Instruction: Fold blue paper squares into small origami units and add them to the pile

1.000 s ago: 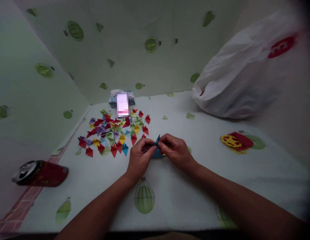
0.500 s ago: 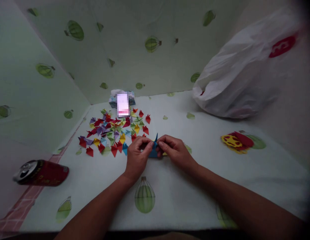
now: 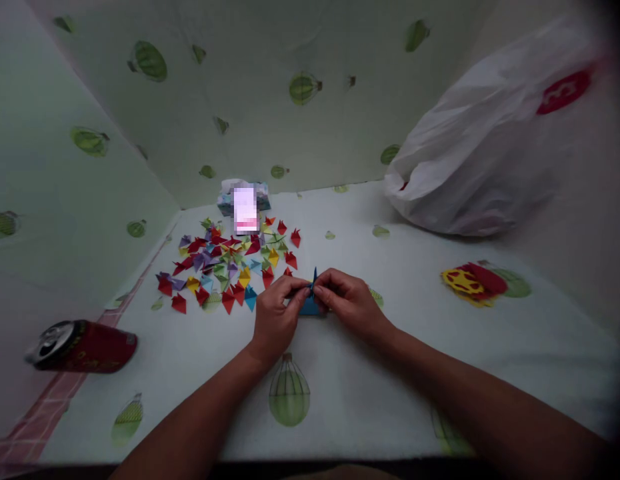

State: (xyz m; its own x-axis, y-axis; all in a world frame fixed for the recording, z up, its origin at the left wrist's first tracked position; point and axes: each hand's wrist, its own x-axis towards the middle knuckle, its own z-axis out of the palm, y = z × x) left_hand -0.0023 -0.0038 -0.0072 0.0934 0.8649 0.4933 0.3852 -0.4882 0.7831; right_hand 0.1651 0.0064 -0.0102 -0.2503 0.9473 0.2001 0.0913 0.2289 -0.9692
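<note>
Between both hands is a small piece of folded blue origami paper [image 3: 315, 274], its narrow tip pointing up. My left hand [image 3: 276, 313] pinches it from the left with thumb and forefinger. From the other side, my right hand [image 3: 353, 300] grips it the same way, its fingertips close to the left ones. The fingers cover most of the fold. Just below them shows a flat blue paper [image 3: 310, 307], partly hidden by the hands. Left of my hands lies a spread of small folded paper pieces, among them a red one [image 3: 228, 302] and a blue one [image 3: 251, 297].
A red drink can [image 3: 90, 347] lies at the left edge. Behind the folded pieces are a tissue box [image 3: 224, 203] and a lit, blurred screen [image 3: 245, 203]. A white plastic bag [image 3: 470, 153] rests at the back right, with yellow and red cutouts [image 3: 463, 281] in front.
Both hands keep hold of the blue origami paper while the fingers shift slightly. Its raised tip has turned from leaning right to nearly upright. My left hand has moved a little left.
</note>
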